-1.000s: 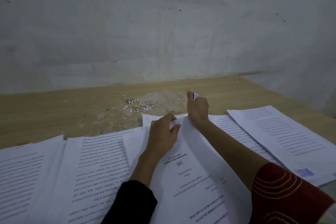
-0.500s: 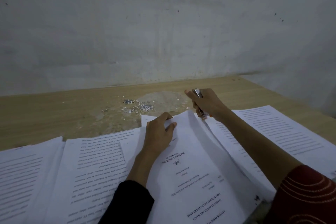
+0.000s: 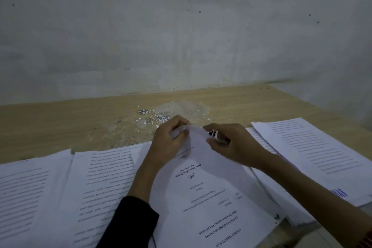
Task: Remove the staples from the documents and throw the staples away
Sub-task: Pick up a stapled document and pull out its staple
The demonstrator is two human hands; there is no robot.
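A white printed document (image 3: 203,193) lies in front of me, its far end lifted off the table. My left hand (image 3: 168,143) pinches that raised far edge from the left. My right hand (image 3: 231,145) grips a small black and silver staple remover (image 3: 214,134) and holds it at the same edge from the right. No staple shows under my fingers. A heap of pulled staples and paper scraps (image 3: 153,117) lies on the wood beyond my hands.
More printed document stacks lie on the wooden table (image 3: 60,123): one at the left (image 3: 94,191), one at the far left (image 3: 22,191), one at the right (image 3: 314,155). A grey wall (image 3: 181,36) rises behind the table.
My right hand came back from the far right of the sheet to its top edge with the tool. My left hand went from pressing the page flat to pinching and lifting its far edge.
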